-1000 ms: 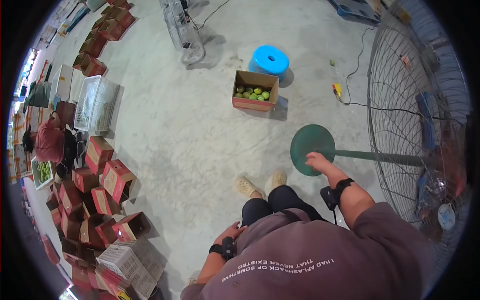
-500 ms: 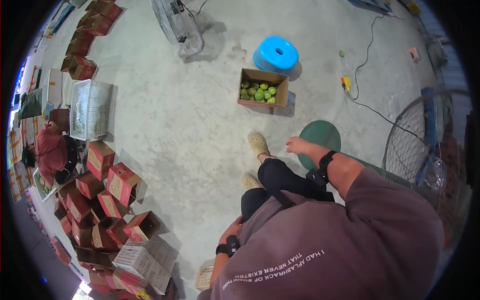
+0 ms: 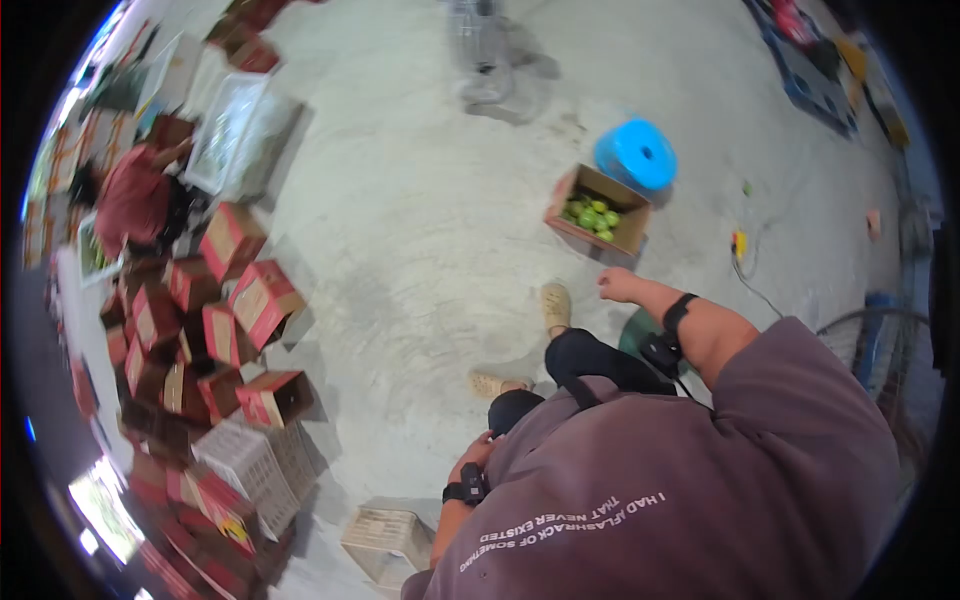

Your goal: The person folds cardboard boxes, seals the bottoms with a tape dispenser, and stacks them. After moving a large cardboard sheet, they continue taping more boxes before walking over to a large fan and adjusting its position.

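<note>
My left hand (image 3: 480, 453) rests against the dark trousers at my left hip, its fingers loosely extended and partly hidden. Out in front of my body, my right hand (image 3: 618, 285) hangs in the air with relaxed fingers slightly apart and nothing visible in them. A little beyond it stands an open cardboard box (image 3: 632, 232) holding several green round fruits (image 3: 592, 217). The blue stool (image 3: 636, 155) is just behind that box. A dark green round object (image 3: 638, 330) is partly covered by my right forearm.
Many red and brown cartons (image 3: 265, 305) lie piled at left, beside white crates (image 3: 245, 465). A person in a red top (image 3: 135, 200) is near a white basket (image 3: 228, 130). A fan (image 3: 483, 60), a yellow plug with cable (image 3: 738, 243) and a blue pallet (image 3: 800, 85) are farther off.
The view has turned, shifting the fruit box and stool right and down. My feet have moved farther apart. My left hand stays at the hip; my right hand remains in front, free of objects.
</note>
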A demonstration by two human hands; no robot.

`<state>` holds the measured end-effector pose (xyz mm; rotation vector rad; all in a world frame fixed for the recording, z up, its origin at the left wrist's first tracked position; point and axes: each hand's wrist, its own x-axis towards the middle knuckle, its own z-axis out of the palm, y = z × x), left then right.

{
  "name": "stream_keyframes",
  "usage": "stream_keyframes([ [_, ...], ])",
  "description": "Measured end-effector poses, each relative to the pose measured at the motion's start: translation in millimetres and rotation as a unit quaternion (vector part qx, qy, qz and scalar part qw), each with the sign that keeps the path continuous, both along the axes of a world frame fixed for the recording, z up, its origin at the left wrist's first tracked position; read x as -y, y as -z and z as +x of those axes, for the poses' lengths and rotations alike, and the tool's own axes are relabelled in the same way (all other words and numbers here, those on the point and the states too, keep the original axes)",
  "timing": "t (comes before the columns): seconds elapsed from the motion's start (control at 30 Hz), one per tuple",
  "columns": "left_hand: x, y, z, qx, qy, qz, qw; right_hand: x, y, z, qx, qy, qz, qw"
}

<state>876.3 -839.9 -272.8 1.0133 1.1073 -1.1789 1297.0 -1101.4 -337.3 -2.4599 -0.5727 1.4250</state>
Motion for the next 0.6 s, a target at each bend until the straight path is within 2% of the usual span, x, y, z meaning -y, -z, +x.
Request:
stream_keyframes([
  [0.07,-9.1,-29.0,1.4,0.005,-0.032,0.025,0.999,-16.0,-3.2,-1.4,0.015,-0.053,0.008,0.998],
  [0.13,-16.2,-21.9,-33.6,0.024,-0.099,0.062,0.993,-39.5,-8.5,-9.0,0.029,-0.147,0.018,0.989],
  [0.17,-21.2,-13.3,-52.7,0.038,-0.130,0.084,0.987,-45.9,-3.9,-13.4,0.056,-0.196,0.059,0.977],
  [0.2,-30.5,-4.3,-67.8,0.066,-0.075,0.129,0.987,-57.2,1.5,-16.4,0.056,-0.229,0.051,0.970],
  [0.23,-43.9,-7.4,-81.0,0.067,-0.122,0.150,0.979,-70.6,-10.7,-26.5,0.055,-0.184,0.137,0.972],
  [0.27,-58.5,-11.7,-91.9,0.094,-0.107,0.194,0.971,-103.8,-48.6,-42.6,-0.065,-0.038,0.019,0.997],
  [0.3,-69.6,-17.5,-106.7,0.113,-0.094,0.239,0.960,-119.3,-46.2,-51.8,-0.080,-0.035,-0.001,0.996],
  [0.33,-81.3,-22.9,-127.0,0.130,-0.122,0.301,0.937,-134.5,-34.4,-57.0,-0.038,-0.160,0.013,0.986],
  [0.37,-96.5,-25.8,-146.2,0.122,-0.172,0.327,0.921,-160.1,-46.1,-70.6,-0.102,-0.085,-0.008,0.991],
  [0.4,-110.1,-28.5,-167.7,0.120,-0.182,0.359,0.908,-197.1,-87.4,-93.9,-0.132,-0.065,0.020,0.989],
  [0.43,-119.0,-29.8,-190.0,0.117,-0.187,0.387,0.895,-219.5,-79.8,-100.7,-0.121,-0.122,0.015,0.985],
  [0.47,-125.2,-26.1,-215.6,0.100,-0.240,0.408,0.875,-243.6,-77.1,-107.5,-0.152,-0.097,-0.012,0.983],
  [0.5,-128.5,-22.8,-243.5,0.095,-0.264,0.420,0.863,-274.5,-101.3,-124.5,-0.133,-0.142,-0.027,0.980],
  [0.57,-125.2,-16.3,-290.8,0.027,-0.374,0.463,0.804,-317.1,-105.2,-132.4,-0.172,-0.144,-0.027,0.974],
  [0.6,-120.2,-14.3,-309.8,-0.010,-0.380,0.478,0.792,-339.9,-109.4,-134.4,-0.168,-0.164,-0.023,0.972],
])
